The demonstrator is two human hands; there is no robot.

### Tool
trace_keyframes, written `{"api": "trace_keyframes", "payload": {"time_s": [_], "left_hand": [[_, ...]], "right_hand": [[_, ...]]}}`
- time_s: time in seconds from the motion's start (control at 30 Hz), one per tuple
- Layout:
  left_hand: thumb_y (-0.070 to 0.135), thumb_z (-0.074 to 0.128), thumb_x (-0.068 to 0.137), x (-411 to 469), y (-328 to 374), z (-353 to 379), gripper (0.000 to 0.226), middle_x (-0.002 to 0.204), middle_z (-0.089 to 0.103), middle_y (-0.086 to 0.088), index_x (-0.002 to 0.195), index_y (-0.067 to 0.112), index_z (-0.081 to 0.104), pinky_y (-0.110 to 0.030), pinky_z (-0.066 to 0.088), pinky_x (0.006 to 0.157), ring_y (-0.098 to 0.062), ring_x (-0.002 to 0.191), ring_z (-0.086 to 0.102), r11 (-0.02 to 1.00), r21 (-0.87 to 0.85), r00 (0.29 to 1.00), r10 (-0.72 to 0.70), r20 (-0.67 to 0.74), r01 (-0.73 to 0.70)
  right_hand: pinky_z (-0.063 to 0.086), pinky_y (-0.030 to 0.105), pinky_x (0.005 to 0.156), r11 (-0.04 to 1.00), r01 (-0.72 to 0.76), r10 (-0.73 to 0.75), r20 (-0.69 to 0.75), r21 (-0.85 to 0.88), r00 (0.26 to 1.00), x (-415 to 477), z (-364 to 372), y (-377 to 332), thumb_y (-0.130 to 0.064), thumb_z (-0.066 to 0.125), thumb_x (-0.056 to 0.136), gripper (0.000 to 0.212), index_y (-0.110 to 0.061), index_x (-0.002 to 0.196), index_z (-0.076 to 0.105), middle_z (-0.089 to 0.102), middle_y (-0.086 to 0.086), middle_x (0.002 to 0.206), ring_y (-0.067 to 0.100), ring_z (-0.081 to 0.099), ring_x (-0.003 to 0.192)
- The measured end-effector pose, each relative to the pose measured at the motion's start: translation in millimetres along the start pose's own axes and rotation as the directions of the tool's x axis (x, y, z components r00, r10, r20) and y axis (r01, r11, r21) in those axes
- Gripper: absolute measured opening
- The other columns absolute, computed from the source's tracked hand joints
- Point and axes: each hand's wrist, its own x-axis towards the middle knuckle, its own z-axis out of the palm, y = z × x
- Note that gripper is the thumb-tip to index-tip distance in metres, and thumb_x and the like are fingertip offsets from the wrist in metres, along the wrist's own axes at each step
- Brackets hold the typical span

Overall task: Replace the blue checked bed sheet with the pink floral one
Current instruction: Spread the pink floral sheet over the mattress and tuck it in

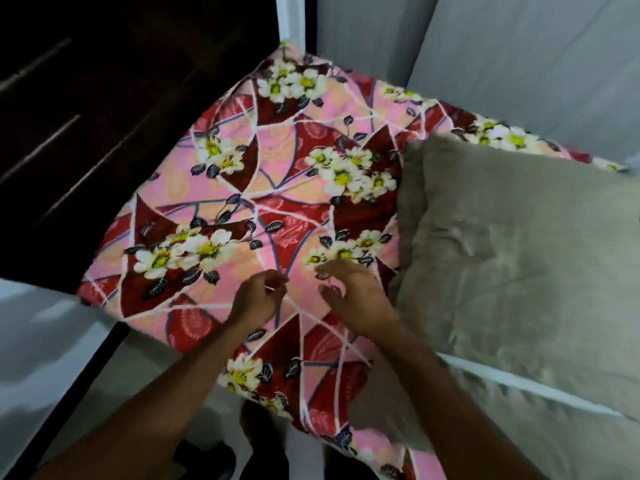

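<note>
The pink sheet (pixel 277 188) covers the bed (pixel 519 382). Near its front edge the left hand (pixel 258 296) is curled; pinching cloth or not, I cannot tell. The right hand (pixel 353 296) hovers loose, empty, beside the pillow (pixel 519 254). I would smooth with flat palms toward the edges.

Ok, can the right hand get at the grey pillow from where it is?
Probably yes: the right hand is over the sheet, close beside the pillow, and nothing lies between hand and pillow edge.
</note>
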Motion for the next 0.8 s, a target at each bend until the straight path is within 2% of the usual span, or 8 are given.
{"api": "trace_keyframes", "payload": {"time_s": [0.07, 0.13, 0.27, 0.43, 0.5, 0.63, 0.7, 0.8], "left_hand": [[0.015, 0.061, 0.099, 6, 42, 17, 0.014, 0.085, 0.069, 0.001, 0.106, 0.024, 0.068, -0.02, 0.047, 0.061, -0.003, 0.065, 0.061, 0.996, -0.094, 0.996, 0.02, 0.091, -0.011], [0.015, 0.061, 0.099, 11, 81, 42, 0.013, 0.084, 0.071, -0.005, 0.108, 0.021, 0.067, -0.025, 0.046, 0.064, -0.013, 0.066, 0.063, 0.981, -0.189, 0.988, -0.006, 0.153, 0.035], [0.023, 0.065, 0.096, 5, 142, 91, 0.022, 0.08, 0.066, 0.001, 0.117, 0.022, 0.064, -0.025, 0.041, 0.057, -0.012, 0.06, 0.056, 0.949, -0.298, 0.976, -0.037, 0.216, 0.102], [0.047, 0.068, 0.091, -15, 187, 146, 0.048, 0.119, 0.063, 0.009, 0.132, 0.027, 0.051, -0.025, 0.049, 0.087, -0.011, 0.103, 0.06, 0.902, -0.402, 0.94, -0.013, 0.342, 0.159], [0.049, 0.065, 0.091, -19, 198, 155, 0.06, 0.128, 0.057, 0.008, 0.142, 0.026, 0.044, -0.021, 0.047, 0.083, -0.013, 0.111, 0.056, 0.875, -0.439, 0.934, -0.038, 0.355, 0.203], [0.067, 0.076, 0.068, -15, 203, 169, 0.097, 0.138, 0.055, 0.004, 0.149, 0.027, 0.041, -0.035, 0.047, 0.093, -0.018, 0.115, 0.056, 0.827, -0.473, 0.909, -0.103, 0.405, 0.304], [0.071, 0.08, 0.059, -10, 204, 172, 0.107, 0.14, 0.056, 0.004, 0.149, 0.026, 0.042, -0.038, 0.047, 0.099, -0.019, 0.118, 0.056, 0.831, -0.463, 0.9, -0.096, 0.425, 0.307], [0.082, 0.08, 0.045, -3, 207, 175, 0.118, 0.138, 0.058, 0.006, 0.145, 0.03, 0.046, -0.046, 0.045, 0.109, -0.019, 0.123, 0.057, 0.836, -0.437, 0.856, -0.07, 0.512, 0.33]], "right_hand": [[0.048, 0.035, 0.095, 0.998, -0.021, 0.012, -0.162, -0.056, 0.987, -4, -44, 12, -0.028, 0.06, 0.089, 0.036, -0.015, 0.121, 0.07, 0.068, 0.006, 0.12, 0.025, 0.06, 0.11], [0.048, 0.039, 0.091, 0.986, -0.088, 0.041, -0.317, -0.138, 0.948, -14, -82, 33, -0.024, 0.061, 0.087, 0.035, -0.015, 0.12, 0.07, 0.068, 0.009, 0.118, 0.028, 0.059, 0.106], [0.044, 0.044, 0.1, 0.925, -0.253, 0.108, -0.443, -0.282, 0.89, -50, -123, 74, -0.017, 0.061, 0.082, 0.041, -0.016, 0.123, 0.066, 0.06, 0.014, 0.13, 0.038, 0.056, 0.114], [0.044, 0.044, 0.102, 0.863, -0.47, 0.258, -0.638, -0.185, 0.725, -103, -161, 89, -0.034, 0.066, 0.084, 0.042, -0.022, 0.125, 0.065, 0.058, 0.007, 0.134, 0.032, 0.05, 0.12], [0.042, 0.045, 0.103, 0.761, -0.639, 0.403, -0.691, -0.113, 0.601, -125, -180, 100, -0.054, 0.065, 0.085, 0.052, -0.031, 0.131, 0.057, 0.052, 0.001, 0.141, 0.03, 0.047, 0.125], [0.033, 0.05, 0.115, 0.47, -0.82, 0.809, -0.53, 0.327, 0.253, -188, -206, 140, -0.092, 0.056, 0.066, 0.098, -0.043, 0.147, 0.034, 0.042, -0.003, 0.154, 0.027, 0.039, 0.141], [0.034, 0.043, 0.115, 0.352, -0.809, 0.92, -0.334, 0.47, 0.205, -218, -211, 152, -0.094, 0.055, 0.064, 0.105, -0.041, 0.151, 0.031, 0.044, -0.001, 0.154, 0.028, 0.043, 0.14], [0.04, 0.011, 0.089, 0.302, -0.721, 0.952, -0.159, 0.624, 0.261, -242, -214, 158, -0.069, 0.059, 0.087, 0.073, -0.03, 0.147, 0.043, 0.055, -0.007, 0.134, 0.016, 0.055, 0.121]]}}
